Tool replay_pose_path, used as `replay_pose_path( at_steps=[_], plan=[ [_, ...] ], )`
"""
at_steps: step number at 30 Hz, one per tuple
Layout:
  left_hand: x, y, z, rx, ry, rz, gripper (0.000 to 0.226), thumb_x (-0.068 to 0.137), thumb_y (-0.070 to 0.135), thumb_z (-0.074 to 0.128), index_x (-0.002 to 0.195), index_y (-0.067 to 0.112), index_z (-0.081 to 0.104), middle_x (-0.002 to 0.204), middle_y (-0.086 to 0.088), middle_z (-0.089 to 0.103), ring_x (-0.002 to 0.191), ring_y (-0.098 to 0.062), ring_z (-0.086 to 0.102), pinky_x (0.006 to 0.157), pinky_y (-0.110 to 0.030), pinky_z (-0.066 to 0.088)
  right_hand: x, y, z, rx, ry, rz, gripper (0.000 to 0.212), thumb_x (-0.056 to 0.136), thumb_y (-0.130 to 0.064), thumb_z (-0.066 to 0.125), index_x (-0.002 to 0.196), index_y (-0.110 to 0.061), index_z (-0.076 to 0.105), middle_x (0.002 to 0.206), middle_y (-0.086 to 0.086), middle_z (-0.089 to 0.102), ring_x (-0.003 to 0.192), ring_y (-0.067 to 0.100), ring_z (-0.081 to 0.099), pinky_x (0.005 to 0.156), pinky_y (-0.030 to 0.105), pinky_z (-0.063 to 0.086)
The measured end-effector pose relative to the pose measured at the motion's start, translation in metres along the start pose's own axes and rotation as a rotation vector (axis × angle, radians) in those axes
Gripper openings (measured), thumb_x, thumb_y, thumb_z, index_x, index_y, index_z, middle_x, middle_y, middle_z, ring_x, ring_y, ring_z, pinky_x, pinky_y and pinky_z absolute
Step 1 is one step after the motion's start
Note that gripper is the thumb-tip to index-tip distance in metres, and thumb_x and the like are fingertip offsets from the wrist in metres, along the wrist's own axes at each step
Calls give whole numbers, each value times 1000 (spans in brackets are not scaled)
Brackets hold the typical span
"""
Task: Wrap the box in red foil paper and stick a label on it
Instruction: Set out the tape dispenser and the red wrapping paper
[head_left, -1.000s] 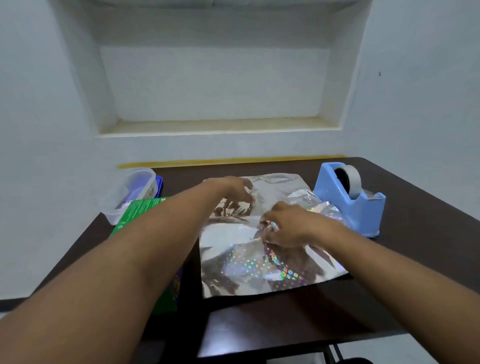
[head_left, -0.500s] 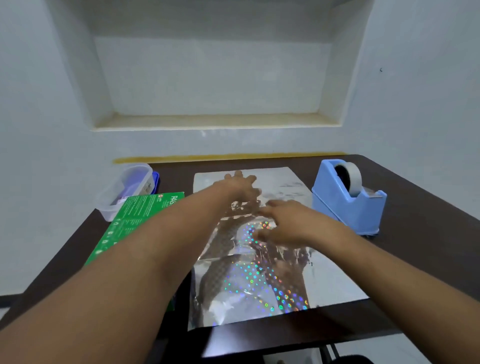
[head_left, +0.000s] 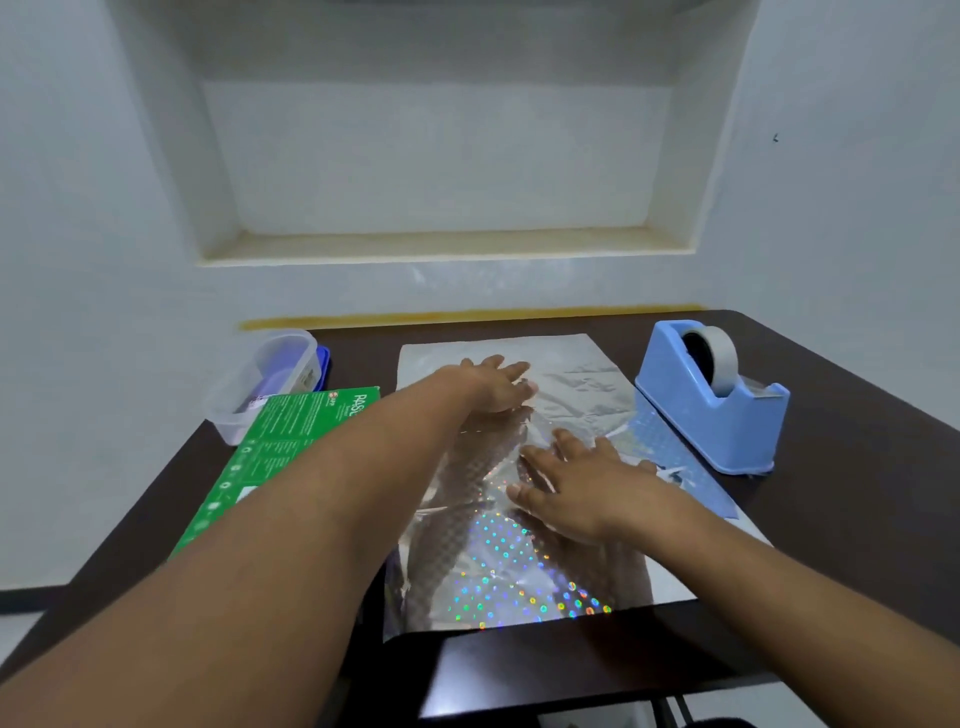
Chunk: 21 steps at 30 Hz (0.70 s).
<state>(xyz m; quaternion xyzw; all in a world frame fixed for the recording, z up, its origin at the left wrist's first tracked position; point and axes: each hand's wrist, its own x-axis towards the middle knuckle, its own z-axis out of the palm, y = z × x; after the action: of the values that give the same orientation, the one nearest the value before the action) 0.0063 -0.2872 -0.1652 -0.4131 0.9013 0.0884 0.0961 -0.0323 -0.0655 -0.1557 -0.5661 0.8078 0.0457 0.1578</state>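
Foil sheet (head_left: 524, 571) lay spread silver side up under both palms; step judged: flattening before wrapping. Green box (head_left: 291, 441) sat left of the left hand (head_left: 493, 384). Tape dispenser (head_left: 711, 400) stood beyond the right hand (head_left: 576, 488). All fingers straight, pressing flat. Next move: centre the box.

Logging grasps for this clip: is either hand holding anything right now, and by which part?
Nothing is held. The left hand and right hand lie flat, fingers straight, pressing on the foil sheet.
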Motion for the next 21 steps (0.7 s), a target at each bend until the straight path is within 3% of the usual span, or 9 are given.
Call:
replay_pose_path(
  at_steps=[2, 4, 7, 9, 11, 14, 16, 19, 21],
  plan=[
    [-18, 2, -18, -19, 31, 3, 69, 101, 71, 27, 163, 44, 14, 174, -1, 10, 157, -37, 15, 125, -56, 18, 4, -2, -6, 61, 53, -30, 73, 98, -75, 29, 161, -45, 8, 173, -3, -4, 158, 35, 3, 120, 67, 15],
    [-34, -3, -33, -19, 53, 20, 65, 105, 62, 34, 163, 33, 25, 171, -6, 23, 154, -35, 25, 124, -49, 24, 5, -10, -14, 146, 140, -132, 71, 100, -66, 38, 162, -36, 20, 171, 5, 15, 155, 31, 20, 122, 51, 25],
    [-68, -15, -52, 37, 80, -58, 57, 104, 46, 47, 154, 19, 45, 160, -8, 43, 143, -31, 43, 116, -43, 38, 3, -29, -28, 295, 222, -206, 52, 102, -50, 53, 149, -29, 49, 150, 6, 52, 137, 24, 50, 103, 30, 40],
    [-95, -23, -63, 85, 91, -119, 53, 99, 41, 54, 145, 14, 52, 148, -7, 54, 132, -30, 52, 107, -43, 46, 0, -42, -33, 574, 175, -163, 40, 99, -45, 60, 135, -27, 61, 134, 1, 64, 111, 21, 69, 87, 32, 54],
    [-129, -33, -72, 107, 83, -177, 43, 97, 37, 58, 132, 14, 58, 132, -9, 60, 123, -31, 59, 95, -40, 51, 0, -59, -32, 883, 23, -133, 32, 100, -37, 61, 127, -19, 62, 127, 5, 64, 89, 24, 74, 77, 38, 60],
    [-169, -46, -81, 103, -10, -278, 39, 95, 41, 60, 127, 18, 58, 134, -14, 59, 105, -31, 64, 91, -41, 55, 3, -82, -30, 1176, -172, -97, 25, 104, -24, 57, 123, -8, 56, 123, 16, 61, 89, 38, 73, 84, 46, 59],
    [-188, -49, -77, 107, -140, -328, 52, 98, 41, 57, 144, 19, 47, 147, -15, 51, 116, -31, 61, 97, -43, 52, 2, -96, -30, 1257, -244, -86, 14, 106, -20, 52, 109, -7, 57, 109, 16, 61, 95, 43, 73, 86, 45, 59],
    [-209, -51, -67, 84, -255, -356, 61, 102, 40, 53, 156, 18, 35, 165, -12, 31, 140, -31, 47, 100, -38, 42, 3, -114, -29, 1289, -273, -78, 21, 105, -13, 44, 101, -3, 63, 91, 16, 68, 75, 34, 74, 73, 41, 63],
    [-233, -44, -65, 80, -236, -343, 68, 104, 44, 52, 161, 16, 26, 169, -12, 23, 149, -30, 34, 99, -33, 37, 7, -121, -29, 1309, -243, -90, 29, 103, -13, 44, 121, 1, 63, 110, 20, 70, 79, 34, 73, 66, 43, 65]
  ],
)
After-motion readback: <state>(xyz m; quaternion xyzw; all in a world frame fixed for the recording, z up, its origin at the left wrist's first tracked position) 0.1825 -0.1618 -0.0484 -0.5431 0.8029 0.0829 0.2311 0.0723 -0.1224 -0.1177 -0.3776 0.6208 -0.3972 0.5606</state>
